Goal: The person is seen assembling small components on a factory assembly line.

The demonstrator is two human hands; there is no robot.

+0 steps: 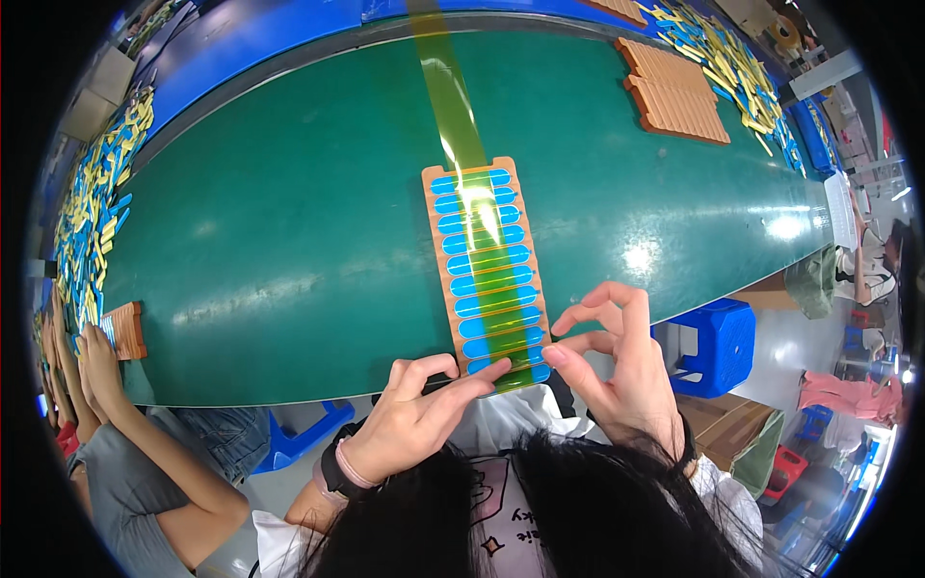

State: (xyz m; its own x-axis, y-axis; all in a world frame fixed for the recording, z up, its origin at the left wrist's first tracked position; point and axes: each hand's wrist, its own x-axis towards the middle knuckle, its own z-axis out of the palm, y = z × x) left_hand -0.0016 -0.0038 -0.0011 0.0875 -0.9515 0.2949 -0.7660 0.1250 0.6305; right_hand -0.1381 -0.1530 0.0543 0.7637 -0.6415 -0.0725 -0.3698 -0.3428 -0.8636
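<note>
The tan slotted tray (487, 265) lay lengthwise on the green worktop (289, 222), its near end at the edge closest to you, so both your hands could reach it without stretching. Its slots were filled with blue rounded strips (479, 231), one per row, which kept them parallel and evenly spaced under the translucent yellow tape (453, 106). That tape ran from the far side of the worktop straight down the middle of the tray, crossing every strip; laid taut along the centre line, it looked placed to catch all the strips in one pass. Your left hand (409, 424) was loosely curled, forefinger extended flat onto the near end of the tape at the last rows, apparently pinning it down. Your right hand (617, 361) hovered just beside the tray's near right corner, fingers partly bent, thumb and forefinger pinched near the tape edge; whether it actually gripped the tape could not be told. Spare tan trays (674, 91) sat stacked at the far right, next to a heap of loose yellow and blue strips (732, 58). At the left edge another person's hands (82, 356) rested by a small tray (125, 329), beside a second heap of strips (92, 212).
</note>
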